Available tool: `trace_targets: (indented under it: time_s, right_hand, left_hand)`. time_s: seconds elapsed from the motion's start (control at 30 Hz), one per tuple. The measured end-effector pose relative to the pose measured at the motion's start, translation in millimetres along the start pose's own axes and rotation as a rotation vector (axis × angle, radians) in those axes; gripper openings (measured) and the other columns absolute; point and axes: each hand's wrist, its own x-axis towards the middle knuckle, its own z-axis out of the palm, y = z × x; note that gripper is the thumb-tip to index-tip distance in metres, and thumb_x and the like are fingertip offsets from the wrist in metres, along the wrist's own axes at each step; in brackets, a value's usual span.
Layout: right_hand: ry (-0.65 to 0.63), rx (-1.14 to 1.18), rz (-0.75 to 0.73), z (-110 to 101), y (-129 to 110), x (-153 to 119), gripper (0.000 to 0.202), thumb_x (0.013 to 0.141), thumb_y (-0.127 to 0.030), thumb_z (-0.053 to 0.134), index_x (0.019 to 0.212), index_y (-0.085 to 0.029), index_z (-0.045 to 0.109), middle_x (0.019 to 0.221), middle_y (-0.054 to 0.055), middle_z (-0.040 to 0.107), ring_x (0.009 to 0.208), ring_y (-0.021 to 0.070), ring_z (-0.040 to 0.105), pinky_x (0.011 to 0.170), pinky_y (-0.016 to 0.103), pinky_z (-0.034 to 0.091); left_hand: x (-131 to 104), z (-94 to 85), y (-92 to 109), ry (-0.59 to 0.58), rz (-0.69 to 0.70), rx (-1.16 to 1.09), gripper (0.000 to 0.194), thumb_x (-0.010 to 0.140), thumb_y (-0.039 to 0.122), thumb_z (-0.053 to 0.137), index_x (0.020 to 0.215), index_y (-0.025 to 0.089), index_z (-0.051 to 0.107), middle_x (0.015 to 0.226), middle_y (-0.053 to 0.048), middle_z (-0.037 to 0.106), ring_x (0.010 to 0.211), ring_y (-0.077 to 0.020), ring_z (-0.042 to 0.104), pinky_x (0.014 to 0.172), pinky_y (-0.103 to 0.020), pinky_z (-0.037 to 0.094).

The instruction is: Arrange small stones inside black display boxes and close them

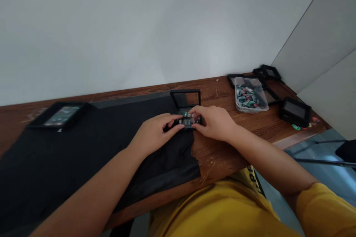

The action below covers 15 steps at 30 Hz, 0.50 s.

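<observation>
A small black display case (185, 124) lies on the black cloth near its right edge, its framed clear lid (187, 99) raised at the back. Small polished stones, greenish and pinkish, sit inside in rows. My left hand (154, 133) is curled around the case's left side, thumb at the front edge and fingertips at the left stones. From the other side, my right hand (215, 121) bends over the right end, thumb at the front corner and index finger by the back stones. Whether its fingertips also pinch a stone is too small to tell.
A clear plastic tub (251, 108) of wrapped-looking or stone-like coloured pieces stands to the right. Several black cases (295, 112) lie around it. A closed case (61, 114) with stones rests on the black cloth (111, 148) at left. A white wall (139, 29) rises behind the wooden table (222, 155).
</observation>
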Motion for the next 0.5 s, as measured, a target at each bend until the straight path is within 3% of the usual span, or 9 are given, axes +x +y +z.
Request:
trace_targets:
  time_s: [0.17,0.5]
  right_hand:
    - [0.009,0.003,0.004,0.4,-0.2,-0.3,0.035,0.09,-0.028,0.072,0.125,-0.026,0.067,0.112,0.0,0.081,0.09,0.021,0.072,0.069,0.03,0.041]
    - [0.105,0.094,0.039,-5.6,5.1,-0.3,0.035,0.087,-0.028,0.073,0.122,-0.025,0.068,0.11,0.001,0.08,0.085,0.0194,0.07,0.072,0.03,0.044]
  left_hand:
    - [0.5,0.2,2.2,0.023,0.012,-0.006,0.051,0.097,0.062,0.051,0.12,0.024,0.077,0.077,-0.001,0.063,0.068,-0.0191,0.058,0.065,-0.03,0.048]
    - [2.0,6.8,9.8,0.042,0.115,0.051,0.045,0.101,0.053,0.048,0.106,0.023,0.081,0.088,-0.007,0.072,0.085,-0.0242,0.065,0.08,-0.037,0.053]
